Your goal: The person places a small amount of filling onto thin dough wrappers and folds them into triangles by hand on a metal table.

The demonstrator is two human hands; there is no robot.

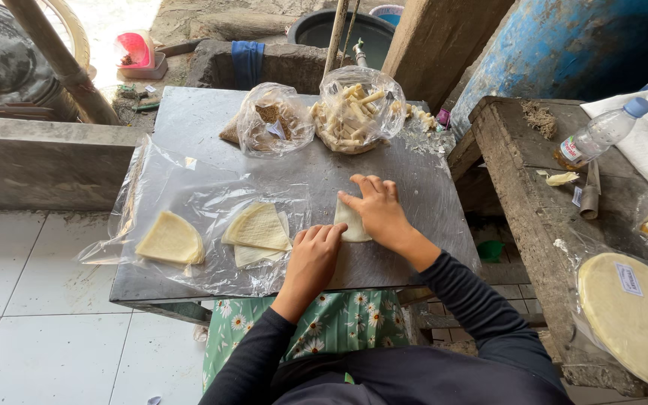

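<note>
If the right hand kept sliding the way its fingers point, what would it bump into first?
The right hand points up and left across the metal table. It would probably reach the clear bag of brown filling first, though depth is hard to judge.

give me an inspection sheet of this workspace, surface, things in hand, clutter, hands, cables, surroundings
surface: grey metal table, partly covered by a clear plastic sheet.
job's things: small folded wrapper piece on the bare metal, under both hands; folded wrapper wedges and another wedge lie on the plastic.
clutter: bag of rolled sticks, bag of brown filling, loose rolls at the far edge.
grippers: left hand and right hand both press on the wrapper piece, fingers curled.
cables: nothing seen.
surroundings: wooden bench at right with a water bottle and a bagged stack of round wrappers; white tiled floor; blue drum.
</note>
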